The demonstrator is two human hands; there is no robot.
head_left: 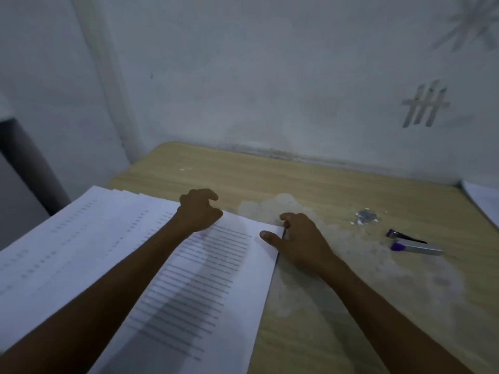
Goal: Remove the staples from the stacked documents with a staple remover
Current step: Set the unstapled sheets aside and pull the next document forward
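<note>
While the stacked documents (113, 238) are lying fanned across the left of the wooden table (351, 292), the right hand (299, 241) is pinching the far right corner of the top document (216, 279), thumb on the sheet; the left hand (198, 209) is resting with curled fingers on the stack's far edge, and I cannot tell whether it is grasping anything; the purple and silver staple remover (417, 247) is lying to the right, apart from both hands, near a small silvery heap (366, 217).

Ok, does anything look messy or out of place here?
The papers are fanned askew and overhang the desk's left edge. A whitish worn patch mars the desk top, and loose scraps lie heaped beyond the purple tool.
</note>
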